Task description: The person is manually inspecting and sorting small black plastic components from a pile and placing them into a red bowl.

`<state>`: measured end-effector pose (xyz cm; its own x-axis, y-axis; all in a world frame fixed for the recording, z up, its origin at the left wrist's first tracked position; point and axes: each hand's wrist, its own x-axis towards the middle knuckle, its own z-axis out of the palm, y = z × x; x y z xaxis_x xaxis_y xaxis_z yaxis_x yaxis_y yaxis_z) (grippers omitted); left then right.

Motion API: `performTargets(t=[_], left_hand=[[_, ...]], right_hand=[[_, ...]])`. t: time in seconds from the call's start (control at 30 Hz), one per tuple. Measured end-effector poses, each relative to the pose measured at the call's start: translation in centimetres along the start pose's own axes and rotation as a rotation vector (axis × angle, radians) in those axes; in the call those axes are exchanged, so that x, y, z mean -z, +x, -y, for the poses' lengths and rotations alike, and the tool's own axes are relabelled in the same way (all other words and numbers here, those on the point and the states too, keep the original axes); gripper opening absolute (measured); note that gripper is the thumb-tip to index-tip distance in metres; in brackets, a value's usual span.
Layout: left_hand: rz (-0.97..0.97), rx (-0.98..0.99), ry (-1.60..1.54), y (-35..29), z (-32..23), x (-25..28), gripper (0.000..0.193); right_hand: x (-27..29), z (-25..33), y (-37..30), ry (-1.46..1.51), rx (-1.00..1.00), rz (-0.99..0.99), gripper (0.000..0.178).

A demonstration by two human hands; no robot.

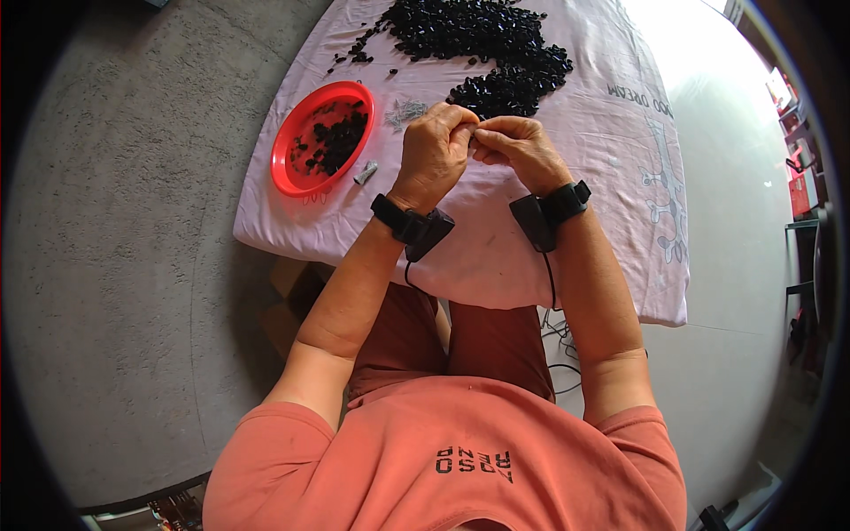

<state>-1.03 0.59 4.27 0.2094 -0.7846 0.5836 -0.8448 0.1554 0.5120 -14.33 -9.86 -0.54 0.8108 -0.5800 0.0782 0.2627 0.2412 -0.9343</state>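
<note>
My left hand (431, 155) and my right hand (524, 152) meet fingertip to fingertip over the cloth-covered table. Both are pinched closed, and whatever lies between the fingers is too small and covered to make out. Just beyond them spreads a large heap of small glossy black pieces (474, 35). Left of my left hand sits a red plastic basin (280, 159) with more black pieces (341, 142) inside. Thin silvery bits (405, 113) lie scattered between the basin and my left hand, and a small crumpled silvery piece (366, 172) rests nearby.
A pale pink printed cloth (602, 265) covers the table. Dark wrist straps with box-shaped modules are on both forearms, and black cables (553, 274) hang from them past the table's front edge. Concrete floor (133, 221) lies to the left; red and dark objects stand far right.
</note>
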Motion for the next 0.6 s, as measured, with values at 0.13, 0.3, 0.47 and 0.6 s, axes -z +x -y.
performTargets(t=[0.13, 0.3, 0.47, 0.6], left_hand=[[0.024, 0.111, -0.12, -0.1, -0.01, 0.41, 0.01], [-0.005, 0.48, -0.675, 0.14, 0.65, 0.78, 0.009], [-0.011, 0.597, -0.799, -0.07, 0.43, 0.66, 0.009], [0.021, 0.582, -0.751, -0.29, 0.88, 0.59, 0.01]], right_hand=[[-0.08, 0.38, -0.22, -0.019, -0.005, -0.009, 0.018], [0.01, 0.39, -0.12, -0.021, -0.018, 0.01, 0.018], [0.08, 0.24, -0.09, -0.024, -0.016, 0.031, 0.018], [-0.02, 0.31, -0.07, -0.027, -0.029, 0.039, 0.018]])
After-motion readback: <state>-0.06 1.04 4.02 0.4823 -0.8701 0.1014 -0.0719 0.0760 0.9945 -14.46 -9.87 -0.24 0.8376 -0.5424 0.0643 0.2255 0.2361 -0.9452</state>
